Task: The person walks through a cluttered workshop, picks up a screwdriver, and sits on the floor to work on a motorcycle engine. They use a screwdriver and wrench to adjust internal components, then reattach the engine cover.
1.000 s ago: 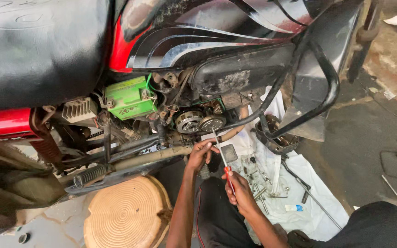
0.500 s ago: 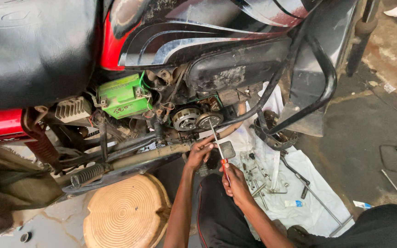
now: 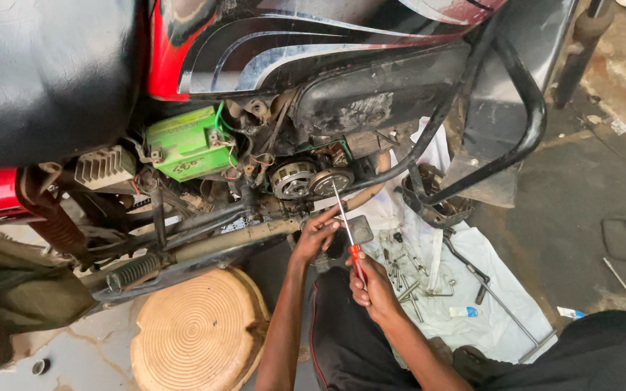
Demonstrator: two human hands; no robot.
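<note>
Screwdriver (image 3: 347, 233), red/orange handle, thin metal shaft: held in right hand (image 3: 372, 286), fingers clenched round the handle. Shaft slants up and left; tip sits at the round metal engine parts (image 3: 310, 180) under the dark side cover (image 3: 378, 98) of the motorcycle. Exact contact pt of tip: cannot tell, too small.

Left hand (image 3: 316, 236) is just left of the shaft, below the engine parts. Fingers curled, tips pressed against the frame area at the lower engine; whether they pinch a small part, cannot tell. A small grey flat piece (image 3: 360, 232) lies just beside the shaft, btwn the two hands.

Surroundings: green battery (image 3: 186, 142) left of the engine parts, w/ wires beside it. Finned grey unit (image 3: 104, 166) further left. Black seat (image 3: 45, 72) top left, red and black tank panel (image 3: 313, 36) above the engine. Black crash guard tube (image 3: 523, 123) curves at right.

Floor: white cloth (image 3: 501, 318) under and right of the hands, carrying loose bolts and small tools (image 3: 407, 279) near the right hand, plus a long rod tool (image 3: 494, 297). Round ribbed wooden block (image 3: 193, 333) lower left, under the footrest bar (image 3: 135, 269). Person's dark trousers (image 3: 349, 340) at bottom centre.
</note>
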